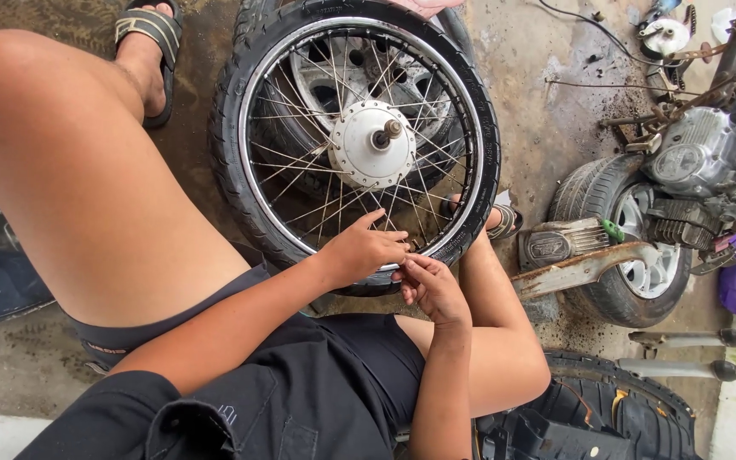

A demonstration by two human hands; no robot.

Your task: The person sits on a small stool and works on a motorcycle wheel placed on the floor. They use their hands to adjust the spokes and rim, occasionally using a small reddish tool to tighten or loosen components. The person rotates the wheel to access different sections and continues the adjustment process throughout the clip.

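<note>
1. The left hand (359,250) rests on the near rim of the wheel (359,136), fingers pinched at something too small to make out.
2. The right hand (430,285) touches it from below, fingers curled at the same spot – what they hold cannot be told.
3. The wheel lies flat between the person's knees, hub (372,143) up.
4. A motorbike engine (696,158) sits well apart, to the right.

Two hands (385,260), one spoked wheel (359,136), perhaps three other tyres (594,183), two sandals (153,38)
</note>
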